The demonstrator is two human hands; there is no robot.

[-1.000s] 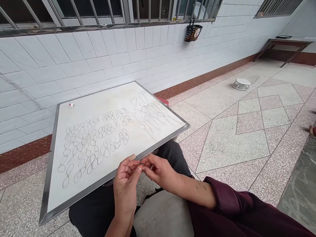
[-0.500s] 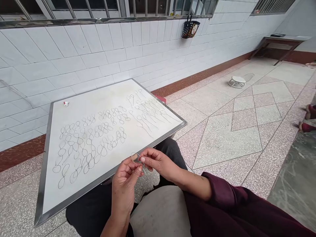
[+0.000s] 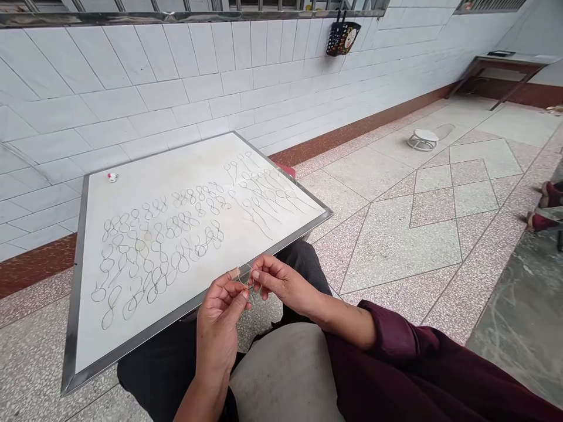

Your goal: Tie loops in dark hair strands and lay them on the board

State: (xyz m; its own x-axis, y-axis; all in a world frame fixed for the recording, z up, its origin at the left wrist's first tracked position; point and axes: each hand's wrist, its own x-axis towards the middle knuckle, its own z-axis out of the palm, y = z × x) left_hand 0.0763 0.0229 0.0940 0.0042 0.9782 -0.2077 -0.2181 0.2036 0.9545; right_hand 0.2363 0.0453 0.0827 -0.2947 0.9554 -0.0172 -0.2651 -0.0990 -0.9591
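Between my hands, above my lap and by the table's near edge, is a thin looped wire (image 3: 240, 280). My left hand (image 3: 223, 310) pinches it between thumb and fingers; a tan band wraps the index fingertip. My right hand (image 3: 281, 281) is closed on the same wire just to the right, thumb against the fingers. Part of the wire is hidden behind the fingertips. On the white table (image 3: 176, 164) lie rows of wire figure-eights (image 3: 180, 258). At the table's right lie several wires with one loop and long loose tails (image 3: 259, 220).
A small red-and-white trinket (image 3: 113, 177) sits at the table's far left corner. A dark patterned bag (image 3: 343, 38) hangs on the tiled wall. Farther off are a low white stool (image 3: 423, 138) and a wooden table (image 3: 505, 67). Someone's red shoes (image 3: 543, 220) show at the right edge.
The view has tilted slightly downward. Both hands remain close together on the wire, with the fingers shifted a little; the loop's outline between them has changed.
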